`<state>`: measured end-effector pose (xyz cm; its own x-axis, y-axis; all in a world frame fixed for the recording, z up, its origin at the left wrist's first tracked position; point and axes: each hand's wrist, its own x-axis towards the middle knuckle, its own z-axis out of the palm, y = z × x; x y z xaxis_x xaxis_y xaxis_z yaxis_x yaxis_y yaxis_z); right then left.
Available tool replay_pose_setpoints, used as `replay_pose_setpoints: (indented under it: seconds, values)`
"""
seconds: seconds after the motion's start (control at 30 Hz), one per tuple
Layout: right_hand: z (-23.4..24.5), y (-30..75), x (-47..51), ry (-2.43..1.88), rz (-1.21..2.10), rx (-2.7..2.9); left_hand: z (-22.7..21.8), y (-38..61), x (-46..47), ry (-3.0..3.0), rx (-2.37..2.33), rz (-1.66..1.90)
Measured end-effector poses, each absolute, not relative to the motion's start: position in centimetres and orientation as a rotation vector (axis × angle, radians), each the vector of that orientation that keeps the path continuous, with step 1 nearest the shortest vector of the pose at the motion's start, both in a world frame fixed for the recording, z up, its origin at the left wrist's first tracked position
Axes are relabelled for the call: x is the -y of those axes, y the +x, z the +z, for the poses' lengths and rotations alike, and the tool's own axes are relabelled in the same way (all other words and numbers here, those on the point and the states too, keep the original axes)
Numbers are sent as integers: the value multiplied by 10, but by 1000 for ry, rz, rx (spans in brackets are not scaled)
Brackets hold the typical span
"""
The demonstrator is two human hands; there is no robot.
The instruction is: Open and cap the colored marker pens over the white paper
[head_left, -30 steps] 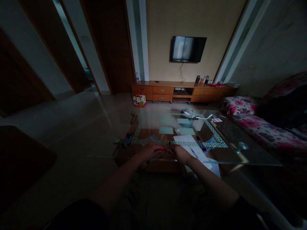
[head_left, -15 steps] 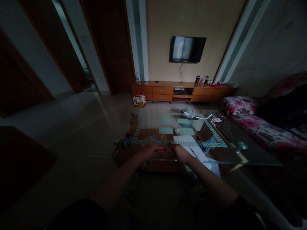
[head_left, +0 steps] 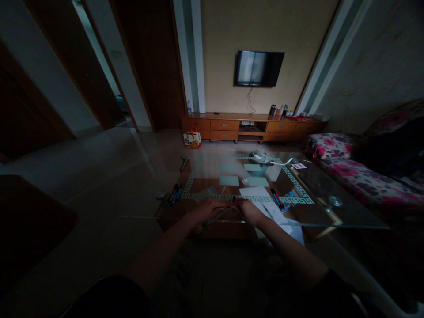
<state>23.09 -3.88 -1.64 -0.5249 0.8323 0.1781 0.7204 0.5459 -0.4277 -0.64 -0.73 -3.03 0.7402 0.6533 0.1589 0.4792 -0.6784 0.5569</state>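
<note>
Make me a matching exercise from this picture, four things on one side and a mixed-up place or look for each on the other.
Things
1. Slim red item
2. Television
3. Carrier bag
4. Sofa

Places or looks
A. On the floor, by the low cabinet
B. Covered in pink flowers
C. Between the left hand and right hand
D. On the wall, a cable hanging below

Pairs: 1-C, 2-D, 3-A, 4-B.
</note>
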Motion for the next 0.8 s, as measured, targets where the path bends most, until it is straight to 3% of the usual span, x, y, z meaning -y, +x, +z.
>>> replay_pose_setpoints:
  seconds: [0.8]
  values:
    - [-14,233,39,-1209,406,2434,-36,-8,5,2394,-842,489]
